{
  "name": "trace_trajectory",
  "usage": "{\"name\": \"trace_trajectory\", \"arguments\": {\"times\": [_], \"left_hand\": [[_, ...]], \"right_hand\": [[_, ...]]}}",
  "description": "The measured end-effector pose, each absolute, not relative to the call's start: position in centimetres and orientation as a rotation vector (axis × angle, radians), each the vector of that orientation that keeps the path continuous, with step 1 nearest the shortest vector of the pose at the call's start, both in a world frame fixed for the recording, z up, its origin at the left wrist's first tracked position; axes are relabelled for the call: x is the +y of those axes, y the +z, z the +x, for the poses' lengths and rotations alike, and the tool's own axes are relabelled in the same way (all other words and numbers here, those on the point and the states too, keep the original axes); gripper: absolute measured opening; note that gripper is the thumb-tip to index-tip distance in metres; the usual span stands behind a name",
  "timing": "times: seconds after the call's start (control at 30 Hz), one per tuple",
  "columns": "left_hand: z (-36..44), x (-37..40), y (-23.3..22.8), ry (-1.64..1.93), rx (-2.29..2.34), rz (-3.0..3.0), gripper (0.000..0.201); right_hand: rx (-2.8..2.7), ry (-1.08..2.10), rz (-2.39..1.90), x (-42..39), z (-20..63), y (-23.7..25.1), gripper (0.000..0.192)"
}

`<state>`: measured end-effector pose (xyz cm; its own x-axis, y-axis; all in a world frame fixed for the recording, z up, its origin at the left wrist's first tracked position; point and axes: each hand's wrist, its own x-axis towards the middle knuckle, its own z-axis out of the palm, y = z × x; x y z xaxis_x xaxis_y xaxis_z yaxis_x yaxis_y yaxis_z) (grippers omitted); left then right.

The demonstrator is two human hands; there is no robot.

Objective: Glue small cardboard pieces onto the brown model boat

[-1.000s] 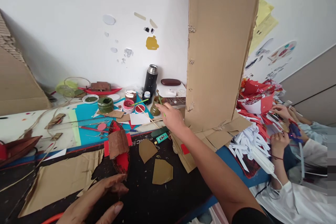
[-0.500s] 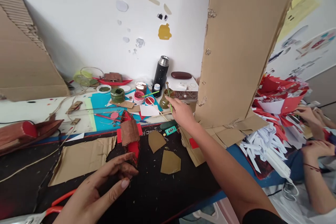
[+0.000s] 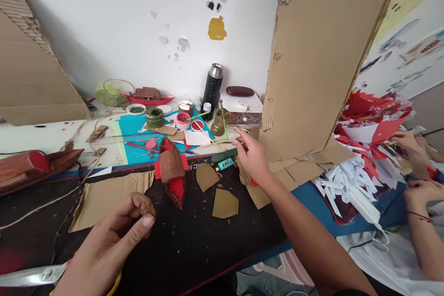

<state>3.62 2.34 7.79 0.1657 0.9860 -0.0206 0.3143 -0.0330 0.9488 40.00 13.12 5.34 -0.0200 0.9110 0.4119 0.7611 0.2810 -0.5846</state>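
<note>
My left hand (image 3: pixel 114 236) is over the black mat, its fingers curled in toward the thumb, with paint-stained fingertips and nothing visible between them. Scissors (image 3: pixel 38 275) lie partly beneath its wrist. Beyond it rests a small brown cardboard boat (image 3: pixel 173 173) with a red inside. My right hand (image 3: pixel 255 159) hovers with index finger and thumb apart, holding nothing, just right of a teal box (image 3: pixel 225 163) and a dark green object (image 3: pixel 224 155). Behind it, a green-handled brush (image 3: pixel 223 120) leans in a murky glass jar (image 3: pixel 218 127). Two cut cardboard pieces (image 3: pixel 225 203) lie on the mat.
Paint pots (image 3: pixel 154 118) and a black thermos (image 3: pixel 212 88) stand by the wall. A tall cardboard panel (image 3: pixel 312 55) rises at right. Beyond it are white paper strips (image 3: pixel 347 185) and another person's hands (image 3: pixel 423 194). A red-brown boat (image 3: pixel 38 169) sits at left.
My right hand has drawn back from the jar, leaving the brush standing in it. My left hand has moved away from the boat toward the lower left, its fingers curling in.
</note>
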Motion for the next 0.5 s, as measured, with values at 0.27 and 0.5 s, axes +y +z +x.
{"name": "trace_trajectory", "arguments": {"times": [0.27, 0.5], "left_hand": [[3.6, 1.9, 7.6, 0.827, 1.451, 1.460, 0.086], [3.0, 0.9, 6.0, 0.782, 1.480, 1.445, 0.088]], "right_hand": [[-1.705, 0.519, -1.445, 4.8, 37.1, 6.4, 0.028], [-1.604, 0.548, -1.485, 0.0, 36.6, 5.2, 0.026]]}}
